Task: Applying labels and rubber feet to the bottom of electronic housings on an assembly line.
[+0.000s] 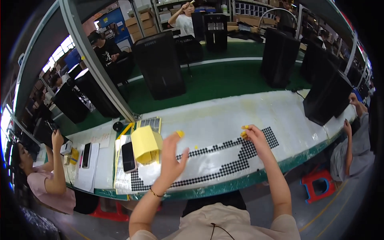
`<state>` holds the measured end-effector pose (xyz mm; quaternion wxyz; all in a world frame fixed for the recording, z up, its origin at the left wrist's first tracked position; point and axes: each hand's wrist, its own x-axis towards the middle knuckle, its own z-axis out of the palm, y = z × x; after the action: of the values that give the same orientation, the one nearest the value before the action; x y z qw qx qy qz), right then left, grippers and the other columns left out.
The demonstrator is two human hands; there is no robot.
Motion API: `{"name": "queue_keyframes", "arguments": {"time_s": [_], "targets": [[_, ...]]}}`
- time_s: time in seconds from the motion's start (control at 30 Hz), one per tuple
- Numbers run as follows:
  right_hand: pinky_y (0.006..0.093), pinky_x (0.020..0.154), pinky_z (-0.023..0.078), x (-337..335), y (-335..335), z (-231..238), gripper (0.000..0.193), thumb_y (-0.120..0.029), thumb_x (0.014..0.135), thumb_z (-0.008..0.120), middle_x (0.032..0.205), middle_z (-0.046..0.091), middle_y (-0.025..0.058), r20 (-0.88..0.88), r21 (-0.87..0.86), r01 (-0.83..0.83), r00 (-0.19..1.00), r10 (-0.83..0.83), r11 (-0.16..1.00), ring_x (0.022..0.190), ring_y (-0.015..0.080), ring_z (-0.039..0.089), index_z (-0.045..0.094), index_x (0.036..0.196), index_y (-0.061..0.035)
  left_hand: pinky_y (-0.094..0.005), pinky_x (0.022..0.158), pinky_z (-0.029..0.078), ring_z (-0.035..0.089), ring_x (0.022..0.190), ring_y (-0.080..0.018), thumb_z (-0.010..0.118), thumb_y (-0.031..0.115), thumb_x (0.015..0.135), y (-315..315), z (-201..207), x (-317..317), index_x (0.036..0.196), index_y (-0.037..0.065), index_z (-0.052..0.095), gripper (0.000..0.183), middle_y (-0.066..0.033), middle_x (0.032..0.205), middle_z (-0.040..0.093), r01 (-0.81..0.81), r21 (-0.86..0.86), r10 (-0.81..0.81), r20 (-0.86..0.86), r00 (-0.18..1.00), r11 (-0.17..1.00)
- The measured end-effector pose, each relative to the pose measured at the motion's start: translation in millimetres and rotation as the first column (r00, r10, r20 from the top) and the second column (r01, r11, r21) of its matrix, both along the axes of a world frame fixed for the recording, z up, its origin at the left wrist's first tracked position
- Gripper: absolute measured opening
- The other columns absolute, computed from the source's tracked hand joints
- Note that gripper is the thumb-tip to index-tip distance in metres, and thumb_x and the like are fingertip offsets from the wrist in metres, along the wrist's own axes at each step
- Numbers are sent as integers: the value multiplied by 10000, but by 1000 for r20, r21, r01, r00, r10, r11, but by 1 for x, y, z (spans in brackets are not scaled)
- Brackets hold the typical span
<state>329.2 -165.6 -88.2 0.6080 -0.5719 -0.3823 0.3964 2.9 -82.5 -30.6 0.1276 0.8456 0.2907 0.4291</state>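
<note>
A sheet of small round black pads (237, 165), set in rows with bare patches among them, lies on the white-covered worktable in front of me. Over its left part, my left hand (171, 160) is raised with thumb and fingers apart, holding nothing; a yellow cover sits on a fingertip. My right hand (256, 140) is at the sheet's upper right rows, its yellow-covered fingertips pinched together. Whatever may be between them is too small to make out. A folded yellow paper (145, 144) and a dark phone (129, 157) lie left of my left hand.
Tall black speakers (159, 66) stand on the green conveyor (224, 74) beyond the table, and another black speaker (327, 94) is at the right. A metal post (94, 60) rises at the left. Co-workers sit at both sides; a red stool (318, 186) stands at lower right.
</note>
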Motion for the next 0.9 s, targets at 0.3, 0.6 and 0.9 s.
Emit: {"name": "queue_keyframes", "arguments": {"time_s": [0.3, 0.6, 0.9], "targets": [[233, 828, 455, -4, 54, -2, 216, -180, 967, 527, 965, 636, 36, -99, -33, -263, 961, 259, 964, 914, 115, 599, 587, 1123, -44, -424, 1091, 290, 309, 1324, -388, 648, 561, 823, 301, 116, 77, 1351, -76, 377, 870, -265, 1429, 290, -397, -321, 508, 468, 723, 860], [271, 907, 469, 16, 62, -12, 265, -211, 985, 508, 1036, 644, 76, -201, -130, -341, 929, 312, 931, 995, 140, 611, 569, 1184, -48, -429, 1050, 380, 393, 1288, -334, 751, 574, 670, 394, 158, 87, 1354, -69, 341, 1025, -213, 1386, 394, -303, -624, 674, 530, 514, 721], [384, 963, 483, 24, 139, 30, 435, -305, 978, 511, 1193, 585, 142, -214, -72, -236, 953, 216, 969, 1120, 246, 581, 451, 1319, -41, -398, 1011, 403, 430, 1214, -271, 708, 322, 754, 338, 142, 84, 1291, -14, 357, 724, -163, 1277, 426, -118, -344, 359, 815, 456, 931]]}}
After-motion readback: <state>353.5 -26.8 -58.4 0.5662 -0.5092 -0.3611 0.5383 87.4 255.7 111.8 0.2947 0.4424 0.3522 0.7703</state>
